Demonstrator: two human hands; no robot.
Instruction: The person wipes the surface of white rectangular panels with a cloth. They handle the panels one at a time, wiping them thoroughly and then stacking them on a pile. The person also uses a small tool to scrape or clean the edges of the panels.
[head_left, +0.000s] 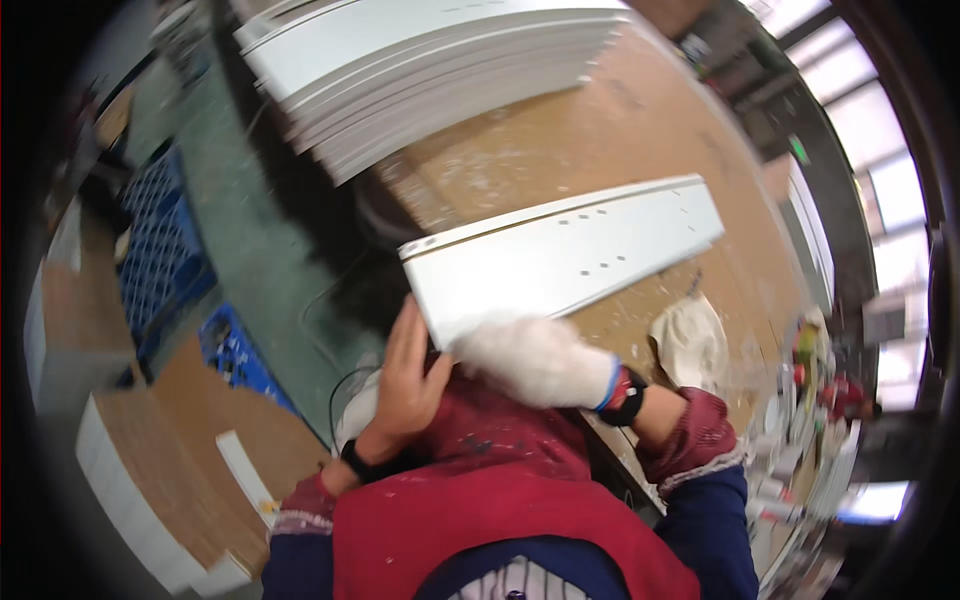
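Long, flat white panel [520, 265] close before us

Nearest us is a dark red cloth apron [500, 490]. Beyond it our bare left hand [408, 375] is held flat, thumb apart from straight fingers, at the panel's left end; we cannot tell whether it touches. Our right hand [525, 360], white-gloved and blurred, covers the panel's near corner; we cannot tell how far it is open or whether it grips anything. The panel lies on a scuffed tan table [490, 160], its left end jutting past the edge. Just right of it lies a crumpled cream cloth [692, 345]. Farther off, a stack of white panels [450, 100] takes up the table's far left, and a blue plastic lattice crate [160, 240] stands on the green floor [260, 230].
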